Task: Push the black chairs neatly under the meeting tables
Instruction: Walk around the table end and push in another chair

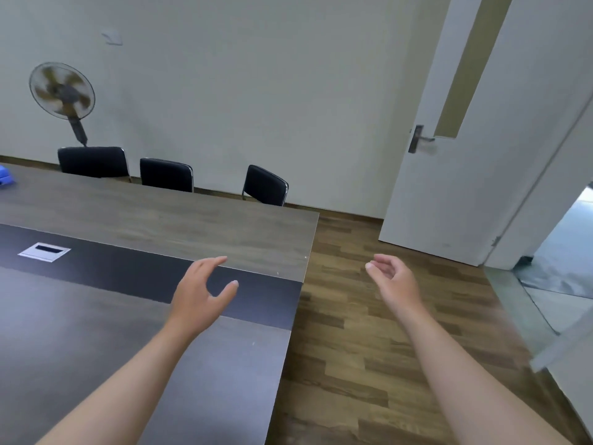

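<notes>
A long dark wood meeting table [199, 226] with a black centre strip fills the left half of the view. Three black chairs stand along its far side: the left chair [93, 162], the middle chair [167, 175], and the right chair [265, 185], which is turned at an angle near the table's corner. Only their backrests show above the tabletop. My left hand [202, 292] hovers over the table's near end with fingers spread, holding nothing. My right hand [393, 279] floats over the floor beyond the table's end, fingers loosely curled and empty.
A standing fan [62, 91] is behind the left chair by the wall. A white door [449, 175] stands open at the right, with a doorway [564, 252] beyond it. Wood floor [369, 332] runs between table end and door. A blue object [6, 176] lies at the table's far left.
</notes>
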{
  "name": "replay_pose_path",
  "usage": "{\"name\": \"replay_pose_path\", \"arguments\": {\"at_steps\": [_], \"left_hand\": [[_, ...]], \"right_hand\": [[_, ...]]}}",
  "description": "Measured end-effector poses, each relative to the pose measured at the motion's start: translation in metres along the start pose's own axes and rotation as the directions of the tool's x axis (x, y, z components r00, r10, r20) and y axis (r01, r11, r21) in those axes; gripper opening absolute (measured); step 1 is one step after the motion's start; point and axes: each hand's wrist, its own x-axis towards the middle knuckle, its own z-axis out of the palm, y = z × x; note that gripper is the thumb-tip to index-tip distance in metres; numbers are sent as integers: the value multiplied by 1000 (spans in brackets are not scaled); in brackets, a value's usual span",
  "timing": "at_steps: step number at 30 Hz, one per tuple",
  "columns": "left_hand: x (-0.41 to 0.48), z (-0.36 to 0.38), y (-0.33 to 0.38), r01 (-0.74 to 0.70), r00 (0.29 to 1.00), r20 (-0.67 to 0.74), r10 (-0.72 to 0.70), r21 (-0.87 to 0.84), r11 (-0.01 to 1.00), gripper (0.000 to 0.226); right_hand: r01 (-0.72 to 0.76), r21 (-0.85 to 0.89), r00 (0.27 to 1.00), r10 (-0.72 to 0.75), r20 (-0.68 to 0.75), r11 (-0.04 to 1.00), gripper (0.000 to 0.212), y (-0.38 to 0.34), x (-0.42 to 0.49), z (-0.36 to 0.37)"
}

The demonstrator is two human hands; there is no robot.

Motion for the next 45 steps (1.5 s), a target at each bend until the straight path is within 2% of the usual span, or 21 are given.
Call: {"name": "replay_pose_path", "arguments": {"at_steps": [7,14,20,30,38,45], "left_hand": [[84,87,10,99,987,-136,-92,52,994,49],[156,159,26,242,942,-256,-216,74,968,50],[225,206,32,300,919,-291,-268,72,951,49],[410,293,-54,344,885,-361,-294,81,935,54],[564,322,-111,404,849,-396,-349,61,913,46],[657,342,-148,416,832,-432,-348,73,906,44]], "right_hand": [[85,-4,986,-84,144,996,31,21,172,-5],[96,-18,968,-89,234,995,34,28,331,-16],[115,24,933,-116,341,993,34,22,436,12],[180,9,882,-165,441,984,34,24,658,141],[171,-51,853,-122,507,984,41,2,811,233],[169,-47,814,-113,570,984,43,-5,917,304]]}}
